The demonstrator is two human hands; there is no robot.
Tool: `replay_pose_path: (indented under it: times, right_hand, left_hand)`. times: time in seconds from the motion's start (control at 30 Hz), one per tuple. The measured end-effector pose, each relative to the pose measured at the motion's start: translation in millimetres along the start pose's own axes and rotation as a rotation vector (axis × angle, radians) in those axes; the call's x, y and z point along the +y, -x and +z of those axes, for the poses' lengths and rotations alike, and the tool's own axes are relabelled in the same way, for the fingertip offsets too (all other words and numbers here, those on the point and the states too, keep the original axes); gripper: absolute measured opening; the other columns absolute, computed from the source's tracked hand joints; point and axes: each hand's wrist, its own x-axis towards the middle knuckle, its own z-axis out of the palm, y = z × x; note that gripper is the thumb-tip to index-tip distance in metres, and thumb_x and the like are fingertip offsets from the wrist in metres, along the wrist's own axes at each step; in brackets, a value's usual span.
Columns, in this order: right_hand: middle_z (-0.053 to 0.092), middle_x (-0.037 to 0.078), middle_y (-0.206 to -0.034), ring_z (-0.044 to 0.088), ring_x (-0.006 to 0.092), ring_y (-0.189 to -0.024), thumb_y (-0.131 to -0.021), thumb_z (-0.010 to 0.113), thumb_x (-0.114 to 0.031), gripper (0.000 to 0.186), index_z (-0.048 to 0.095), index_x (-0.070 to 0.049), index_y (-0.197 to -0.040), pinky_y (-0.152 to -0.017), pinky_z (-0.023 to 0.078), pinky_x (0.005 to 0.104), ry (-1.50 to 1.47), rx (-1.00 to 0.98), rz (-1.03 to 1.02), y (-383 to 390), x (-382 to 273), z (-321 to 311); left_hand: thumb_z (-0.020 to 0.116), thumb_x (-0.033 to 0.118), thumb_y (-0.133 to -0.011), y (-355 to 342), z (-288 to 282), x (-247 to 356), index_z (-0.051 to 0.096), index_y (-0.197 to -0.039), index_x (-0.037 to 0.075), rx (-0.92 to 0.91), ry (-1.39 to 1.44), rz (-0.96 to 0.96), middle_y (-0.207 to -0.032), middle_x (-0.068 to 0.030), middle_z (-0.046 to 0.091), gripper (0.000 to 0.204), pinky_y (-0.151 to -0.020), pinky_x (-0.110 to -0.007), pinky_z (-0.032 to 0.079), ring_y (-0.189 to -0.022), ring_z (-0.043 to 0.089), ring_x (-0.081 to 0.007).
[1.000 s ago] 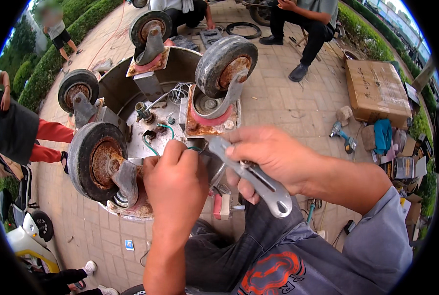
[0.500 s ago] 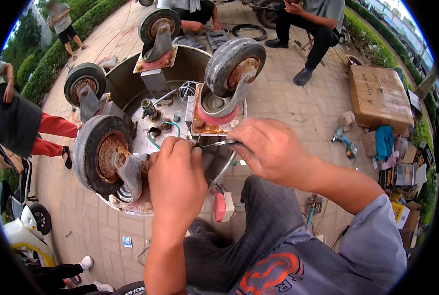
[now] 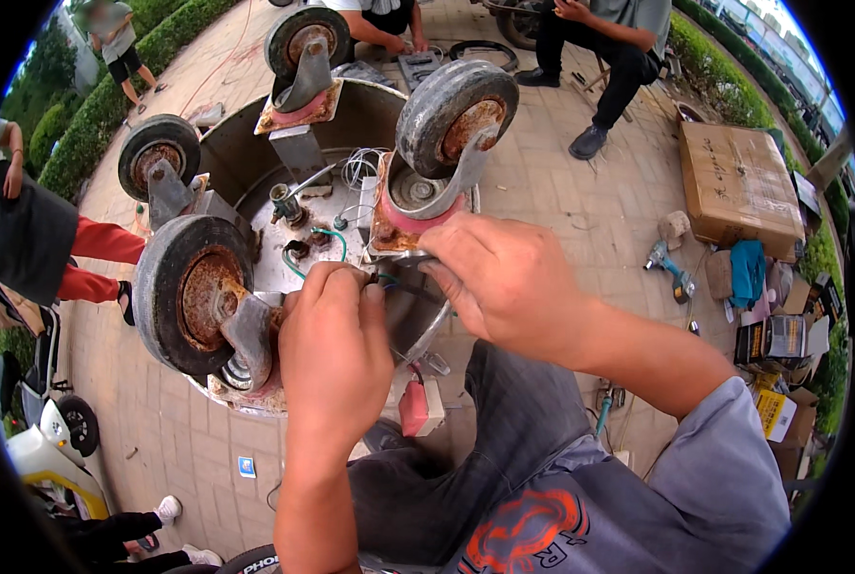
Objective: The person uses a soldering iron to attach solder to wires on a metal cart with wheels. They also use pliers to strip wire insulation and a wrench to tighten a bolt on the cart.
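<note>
My left hand (image 3: 336, 330) is closed in a pinch on a thin dark wire (image 3: 386, 278), in front of an upturned round metal drum (image 3: 241, 129). Close by on the right, my right hand (image 3: 504, 282) grips a slim silvery metal tool (image 3: 408, 258); my fingers hide most of it, so its kind is unclear. Its tip lies near the wire, under the rusty plate of a caster wheel (image 3: 456, 120). A green wire (image 3: 341, 251) loops over the drum's white inner base, beside a brass-coloured fitting (image 3: 286, 203). Below my hands hangs a red and white box (image 3: 420, 408) on a wire.
More casters stand round the drum: a near-left wheel (image 3: 198, 297), a far-left wheel (image 3: 159, 158) and a back wheel (image 3: 305, 46). To the right are a cardboard box (image 3: 743, 187) and a blue power tool (image 3: 671, 271). People sit or stand around; a scooter (image 3: 49, 450) is at left.
My right hand has moved slightly left and up, with the metal tool turned and now mostly covered. The red and white box has swung and turned. The left hand keeps its pinch.
</note>
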Motion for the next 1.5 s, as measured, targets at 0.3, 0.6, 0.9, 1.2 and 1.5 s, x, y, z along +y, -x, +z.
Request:
replay_pose_path:
  times: [0.3, 0.6, 0.9, 1.2, 1.5]
  right_hand:
    - [0.057, 0.007, -0.078, 0.062, 0.0254, -0.064, -0.081, 0.063, -0.01, 0.013, 0.056, -0.006, -0.091, -0.054, 0.049, 0.0357, -0.025, -0.016, 0.013, 2.2, -3.3, -0.1]
    - [0.065, 0.014, -0.079, 0.065, 0.0325, -0.071, -0.082, 0.065, -0.013, 0.019, 0.063, 0.001, -0.093, -0.061, 0.05, 0.0388, -0.245, -0.22, 0.364, -3.0, 0.7, -16.2]
    - [0.066, 0.009, -0.076, 0.059, 0.0127, -0.067, -0.086, 0.065, -0.019, 0.03, 0.065, 0.006, -0.102, -0.059, 0.047, 0.0308, -0.937, -0.567, 0.719, -17.2, 14.2, -23.4]
    - [0.069, 0.017, -0.081, 0.065, 0.0211, -0.073, -0.082, 0.065, -0.015, 0.023, 0.067, 0.006, -0.092, -0.07, 0.05, 0.0352, -0.719, -0.387, 0.59, -12.7, 18.7, -23.7]
    - [0.067, 0.02, -0.085, 0.066, 0.0251, -0.073, -0.085, 0.065, -0.009, 0.018, 0.064, 0.004, -0.098, -0.066, 0.051, 0.0302, -0.758, -0.342, 0.633, -6.8, 4.3, -52.4]
  left_hand:
    - [0.054, 0.0, -0.089, 0.3, -1.8, -0.6, 0.052, -0.087, -0.008, 0.0, 0.043, -0.001, -0.084, -0.0189, 0.054, 0.009, -0.068, -0.038, 0.043, -0.074, 0.052, -0.0357]
    - [0.058, 0.004, -0.086, 1.0, -4.1, 0.7, 0.06, -0.091, -0.003, -0.029, 0.058, -0.059, -0.093, -0.0166, 0.06, 0.008, -0.075, -0.043, 0.044, -0.084, 0.057, -0.0385]
    - [0.058, 0.0, -0.086, 0.3, -6.3, 0.6, 0.057, -0.09, -0.005, -0.048, 0.087, 0.028, -0.088, -0.0154, 0.057, 0.006, -0.071, -0.035, 0.045, -0.077, 0.056, -0.0313]
    - [0.059, -0.001, -0.085, -0.7, -4.9, 0.9, 0.057, -0.089, -0.005, -0.038, 0.092, 0.036, -0.087, -0.0145, 0.058, 0.005, -0.071, -0.035, 0.045, -0.078, 0.057, -0.0304]
    - [0.065, -0.002, -0.079, 2.1, -1.5, 2.5, 0.061, -0.084, -0.004, 0.013, 0.1, 0.042, -0.086, -0.0143, 0.059, 0.007, -0.069, -0.037, 0.045, -0.077, 0.058, -0.0323]
